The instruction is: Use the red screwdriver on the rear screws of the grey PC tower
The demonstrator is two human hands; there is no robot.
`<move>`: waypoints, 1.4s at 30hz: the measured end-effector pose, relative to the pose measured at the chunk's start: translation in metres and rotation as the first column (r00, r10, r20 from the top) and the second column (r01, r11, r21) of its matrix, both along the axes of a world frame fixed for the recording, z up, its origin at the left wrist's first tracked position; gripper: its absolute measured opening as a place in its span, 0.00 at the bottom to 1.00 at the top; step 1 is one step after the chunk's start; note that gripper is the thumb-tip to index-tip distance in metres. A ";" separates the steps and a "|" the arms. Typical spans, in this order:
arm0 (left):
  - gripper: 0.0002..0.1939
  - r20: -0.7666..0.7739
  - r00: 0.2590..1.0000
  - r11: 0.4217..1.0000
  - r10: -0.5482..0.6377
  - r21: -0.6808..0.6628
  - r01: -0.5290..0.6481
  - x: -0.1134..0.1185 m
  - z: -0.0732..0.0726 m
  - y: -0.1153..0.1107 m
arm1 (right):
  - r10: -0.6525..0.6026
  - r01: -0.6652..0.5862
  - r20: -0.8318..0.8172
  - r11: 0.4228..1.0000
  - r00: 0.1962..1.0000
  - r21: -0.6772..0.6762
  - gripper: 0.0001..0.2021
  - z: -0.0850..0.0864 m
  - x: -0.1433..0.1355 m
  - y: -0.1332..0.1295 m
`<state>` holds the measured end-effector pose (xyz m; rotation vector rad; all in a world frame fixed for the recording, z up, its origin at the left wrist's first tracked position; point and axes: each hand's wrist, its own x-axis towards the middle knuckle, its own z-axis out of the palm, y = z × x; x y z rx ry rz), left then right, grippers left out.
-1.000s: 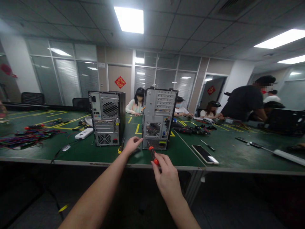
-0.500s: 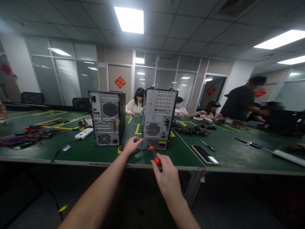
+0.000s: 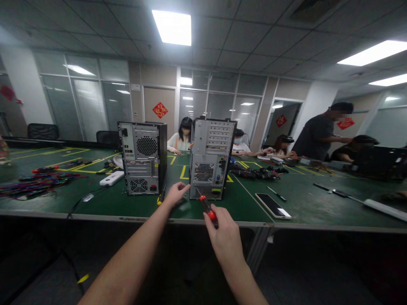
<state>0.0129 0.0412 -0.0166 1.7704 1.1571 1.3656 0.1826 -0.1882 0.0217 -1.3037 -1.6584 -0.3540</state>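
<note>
My right hand [image 3: 224,224] is closed around the red and black handle of a screwdriver [image 3: 207,206]. Its thin shaft points up and left to the lower back panel of a computer case [image 3: 206,146], standing upright. Whether the tip sits in a screw is too small to tell. At the lower left edge of that case is my left hand [image 3: 177,194], fingers stretched toward it and seemingly touching, with nothing held. A second computer case [image 3: 141,159] stands to the left. Between the two cases lies a yellow and black screwdriver [image 3: 161,198], partly behind my left wrist.
A phone [image 3: 272,206] and a slim tool [image 3: 276,193] lie on the green table [image 3: 241,209] at right. Tangled cables [image 3: 38,184] and a white device [image 3: 112,178] are at left. Black cables [image 3: 260,171] lie behind. Several people are around the table's far side.
My right hand and the screwdriver handle have shifted very slightly right. My left hand has stayed at the case's edge. In the background, the standing person has moved an arm.
</note>
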 end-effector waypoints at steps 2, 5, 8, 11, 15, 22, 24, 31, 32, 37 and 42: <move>0.27 -0.001 1.000 1.000 0.004 0.003 -0.004 0.000 0.000 0.000 | -0.019 0.020 -0.033 1.000 0.999 0.019 0.12 -0.002 0.000 0.003; 0.26 -0.006 1.000 1.000 -0.002 0.006 0.002 0.000 -0.001 0.001 | -0.022 0.022 0.014 1.000 1.000 0.007 0.11 -0.002 0.000 0.002; 0.26 -0.010 1.000 1.000 -0.008 0.006 0.009 -0.001 -0.003 0.002 | -0.009 0.013 0.112 0.999 0.994 -0.031 0.13 0.002 -0.001 -0.002; 0.26 -0.011 1.000 1.000 -0.007 0.010 0.007 -0.001 -0.005 0.004 | 0.001 0.007 0.139 0.998 0.990 -0.056 0.13 0.003 -0.003 -0.005; 0.26 -0.003 1.000 1.000 -0.014 0.010 0.014 -0.001 -0.006 0.004 | 0.009 -0.004 0.093 0.998 0.996 -0.062 0.12 0.001 -0.005 -0.005; 0.27 0.017 1.000 1.000 -0.013 0.006 0.013 0.000 -0.003 0.002 | -0.004 0.004 0.026 1.000 1.000 -0.010 0.13 -0.004 -0.005 0.000; 0.27 0.014 1.000 1.000 -0.017 0.011 0.017 0.000 -0.003 0.002 | -0.008 0.008 0.036 1.000 0.999 -0.021 0.13 -0.004 -0.006 0.000; 0.27 0.005 1.000 0.999 -0.023 0.024 0.023 0.000 -0.006 0.006 | -0.017 0.022 0.075 0.998 0.997 -0.067 0.13 0.000 -0.004 -0.004; 0.27 0.001 1.000 0.999 -0.023 0.023 0.023 0.000 -0.007 0.007 | -0.018 0.022 0.070 0.998 0.997 -0.063 0.13 0.000 -0.003 -0.004; 0.27 -0.005 1.000 1.000 -0.019 0.001 0.019 -0.001 -0.008 0.007 | -0.024 0.028 0.068 0.998 0.997 -0.049 0.14 0.002 -0.003 -0.004; 0.26 -0.006 1.000 1.000 -0.015 0.005 0.015 0.000 -0.007 0.006 | 0.021 -0.016 0.099 0.998 0.995 -0.052 0.18 0.004 -0.003 -0.006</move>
